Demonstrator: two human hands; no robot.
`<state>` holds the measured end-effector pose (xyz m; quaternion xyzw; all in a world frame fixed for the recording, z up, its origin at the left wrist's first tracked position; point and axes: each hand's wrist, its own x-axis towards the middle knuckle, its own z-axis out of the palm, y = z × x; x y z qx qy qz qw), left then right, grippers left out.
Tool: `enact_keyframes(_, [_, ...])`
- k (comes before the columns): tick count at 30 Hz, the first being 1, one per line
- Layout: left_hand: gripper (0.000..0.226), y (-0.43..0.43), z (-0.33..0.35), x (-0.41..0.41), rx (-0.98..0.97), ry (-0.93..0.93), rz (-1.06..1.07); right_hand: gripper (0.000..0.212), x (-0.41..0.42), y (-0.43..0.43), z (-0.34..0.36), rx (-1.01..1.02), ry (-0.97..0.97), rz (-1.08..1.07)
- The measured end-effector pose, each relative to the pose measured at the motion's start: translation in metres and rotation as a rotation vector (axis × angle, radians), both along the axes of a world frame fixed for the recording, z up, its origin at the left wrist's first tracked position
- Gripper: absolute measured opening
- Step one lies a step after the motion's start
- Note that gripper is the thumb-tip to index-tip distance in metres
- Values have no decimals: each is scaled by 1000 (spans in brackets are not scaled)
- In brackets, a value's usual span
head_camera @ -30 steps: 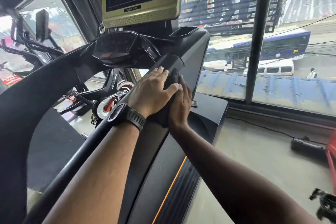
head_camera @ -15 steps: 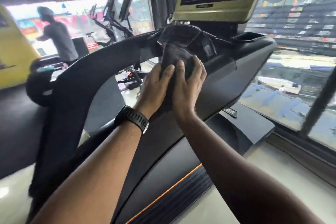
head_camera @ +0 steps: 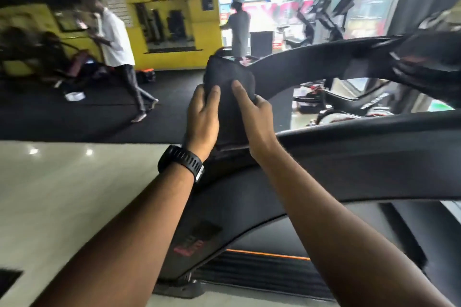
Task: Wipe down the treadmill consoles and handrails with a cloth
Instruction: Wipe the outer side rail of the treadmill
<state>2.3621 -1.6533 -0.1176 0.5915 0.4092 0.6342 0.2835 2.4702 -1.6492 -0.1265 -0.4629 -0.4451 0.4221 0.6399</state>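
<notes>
On the far left, across the black gym floor, a person in a white shirt point(head_camera: 117, 40) walks past a yellow wall point(head_camera: 172, 20). Further along, a person in a grey shirt point(head_camera: 239, 30) stands by the bright window. In the middle, the left hand point(head_camera: 202, 117), with a black watch point(head_camera: 180, 161) on its wrist, grips the left edge of a dark cloth point(head_camera: 230, 97). The cloth is draped over the bend of the black treadmill handrail point(head_camera: 311, 65). The right hand point(head_camera: 257, 122) holds the cloth's right side, with one finger laid straight on it and the others curled round. Below the hands, a red label point(head_camera: 189, 247) is too blurry to read. An orange stripe point(head_camera: 269, 254) runs along the treadmill deck. At far right sits the blurry console point(head_camera: 429, 55).
</notes>
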Motion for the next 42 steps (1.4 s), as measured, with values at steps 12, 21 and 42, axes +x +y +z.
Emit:
enact_keyframes(12, [33,11,-22,-235,-46,62,254,56,-234,39,-17,36,-45,194])
enact_keyframes(21, [20,55,-30,-404,-71,62,263,45,-409,81,-22,81,-63,122])
enact_keyframes(42, [32,335,-42,-666,-139,183,128,33,-669,343,-43,96,42,-27])
